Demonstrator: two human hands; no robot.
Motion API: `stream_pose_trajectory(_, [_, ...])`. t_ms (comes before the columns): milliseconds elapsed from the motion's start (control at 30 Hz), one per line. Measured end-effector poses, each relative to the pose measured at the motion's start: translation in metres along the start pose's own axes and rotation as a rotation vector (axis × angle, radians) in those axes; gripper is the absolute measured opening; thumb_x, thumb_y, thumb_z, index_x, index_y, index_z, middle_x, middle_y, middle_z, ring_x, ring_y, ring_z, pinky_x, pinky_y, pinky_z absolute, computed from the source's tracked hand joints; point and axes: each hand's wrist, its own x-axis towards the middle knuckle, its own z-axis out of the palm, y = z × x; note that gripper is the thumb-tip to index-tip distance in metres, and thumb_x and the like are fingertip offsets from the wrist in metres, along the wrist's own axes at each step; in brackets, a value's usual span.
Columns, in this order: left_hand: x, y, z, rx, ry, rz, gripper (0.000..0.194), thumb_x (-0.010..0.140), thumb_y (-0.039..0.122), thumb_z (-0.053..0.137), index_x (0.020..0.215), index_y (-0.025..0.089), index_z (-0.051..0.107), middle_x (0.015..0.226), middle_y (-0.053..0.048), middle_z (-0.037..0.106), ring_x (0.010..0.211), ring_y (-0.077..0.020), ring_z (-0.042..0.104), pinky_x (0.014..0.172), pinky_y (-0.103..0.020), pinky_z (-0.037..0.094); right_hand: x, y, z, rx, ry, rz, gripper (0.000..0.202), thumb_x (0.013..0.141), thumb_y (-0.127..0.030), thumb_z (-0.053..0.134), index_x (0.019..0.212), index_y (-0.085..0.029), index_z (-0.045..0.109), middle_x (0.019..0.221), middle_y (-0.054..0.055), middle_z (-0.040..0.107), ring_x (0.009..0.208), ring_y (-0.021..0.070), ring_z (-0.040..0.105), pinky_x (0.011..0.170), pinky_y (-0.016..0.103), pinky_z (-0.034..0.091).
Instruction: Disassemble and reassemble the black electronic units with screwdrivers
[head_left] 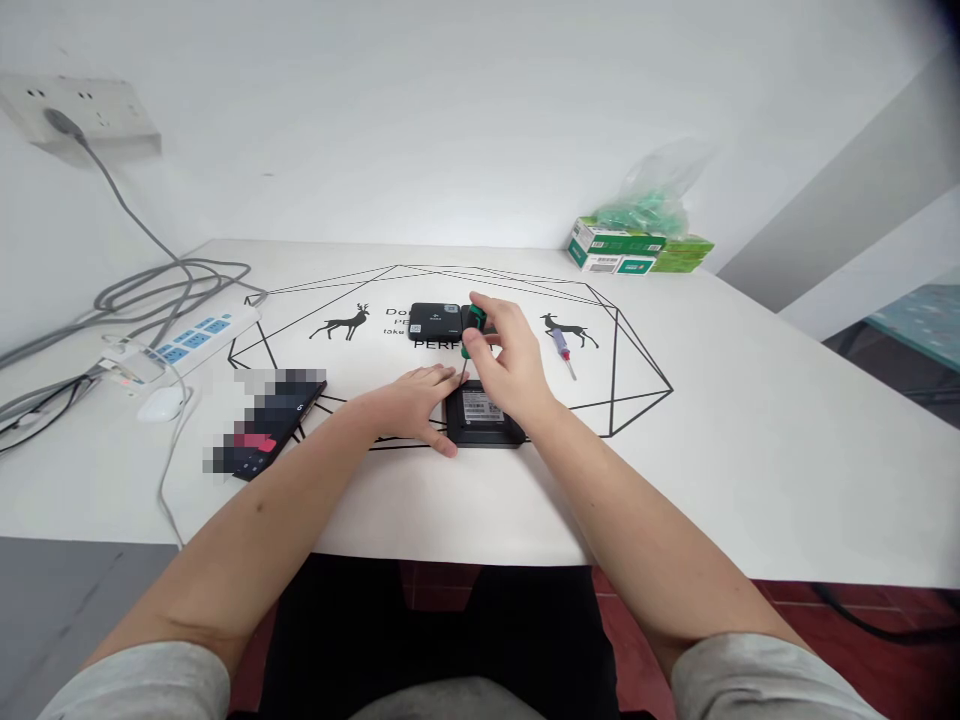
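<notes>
Green-handled, the screwdriver (pixel 476 317) is pinched in my right grip (pixel 516 360), its tip at the black case (pixel 486 437) on the table (pixel 750 460). My left grip (pixel 405 403), open, steadies the case, which looks unopened.

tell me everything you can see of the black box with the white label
The black box is flat and squarish, seemingly plastic, with a pale printed label on its upward face. It lies flat on the white table. The left hand steadies its left side. The right hand holds a green and black screwdriver over its far left corner; whether the tip touches a screw is unclear. The right hand hides its far right part.
</notes>
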Motion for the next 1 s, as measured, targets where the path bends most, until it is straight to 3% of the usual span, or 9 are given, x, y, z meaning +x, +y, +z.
stream_pose_trajectory(67, [-0.0002,0.0009,-0.0005,-0.004,-0.004,-0.008,0.143,0.076,0.097,0.074,0.18,0.016,0.02,0.184,-0.024,0.022,0.169,-0.0476,0.02,0.136,-0.059,0.022,0.0007,0.0013,0.0006,-0.037,0.005,0.01,0.049,0.099,-0.038,0.064,0.147,-0.029,0.062,0.135,0.013,0.071,0.109,0.0278,0.071,0.081,0.046,0.071])
stream_pose_trajectory(167, [-0.0005,0.003,-0.0012,0.003,-0.011,-0.026,0.145,0.076,0.096,0.075,0.18,0.013,0.018,0.184,-0.025,0.02,0.169,-0.0468,0.02,0.137,-0.057,0.021,0.0008,0.003,0.0009,-0.056,0.003,0.019,0.049,0.099,-0.032,0.063,0.148,-0.031,0.062,0.13,0.011,0.073,0.099,0.0255,0.069,0.077,0.045,0.071])
stream_pose_trajectory(333, [-0.0002,0.0041,-0.0008,0.002,-0.019,-0.045,0.149,0.075,0.095,0.076,0.18,0.009,0.013,0.184,-0.026,0.019,0.17,-0.0468,0.019,0.137,-0.055,0.02,0.0,0.0027,0.0007,-0.066,0.008,-0.009,0.046,0.1,-0.032,0.063,0.145,-0.03,0.063,0.125,0.01,0.073,0.099,0.0249,0.068,0.078,0.044,0.072])
stream_pose_trajectory(700, [0.0017,-0.0044,0.0048,-0.011,0.007,-0.008,0.152,0.072,0.101,0.072,0.181,0.014,0.01,0.184,-0.025,0.021,0.169,-0.0508,0.019,0.136,-0.06,0.021,0.0009,0.002,-0.001,-0.068,0.029,-0.017,0.046,0.1,-0.033,0.063,0.147,-0.032,0.061,0.124,0.01,0.073,0.099,0.0259,0.069,0.078,0.047,0.072])
stream_pose_trajectory(1000, [0.0013,-0.0027,0.0034,-0.006,0.01,-0.014,0.15,0.073,0.098,0.075,0.18,0.013,0.013,0.184,-0.025,0.022,0.169,-0.0483,0.021,0.136,-0.056,0.022,0.0001,0.0015,-0.0002,-0.062,0.0,-0.016,0.046,0.1,-0.033,0.063,0.146,-0.031,0.062,0.123,0.01,0.072,0.099,0.0253,0.067,0.077,0.045,0.072])
